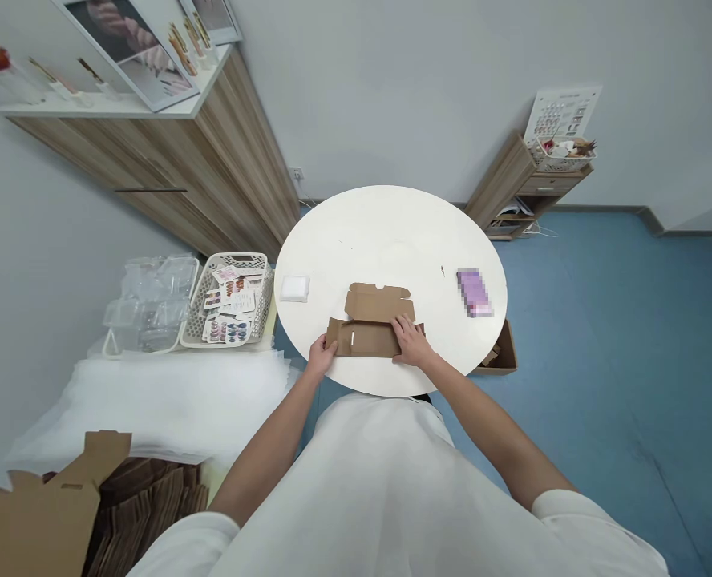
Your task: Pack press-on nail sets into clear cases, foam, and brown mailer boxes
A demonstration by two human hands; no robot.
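A brown cardboard mailer box (371,340), partly folded, lies near the front edge of the white oval table (386,228). Its lid panel (378,303) is folded back, away from me, and a small white mark shows inside the tray part. My left hand (321,354) pinches the left end flap between thumb and fingers. Across the right end rests my right hand (410,342), with fingers over the side flap and the thumb at the near edge. Part of that end is hidden beneath it.
On the table are a white square stack (295,288) at left and a blurred purple packet (475,292) at right. White baskets (227,300), white sheets (169,401) and a carton of flat cardboard (145,513) stand left. Another cardboard box (506,353) sits under the table's right edge.
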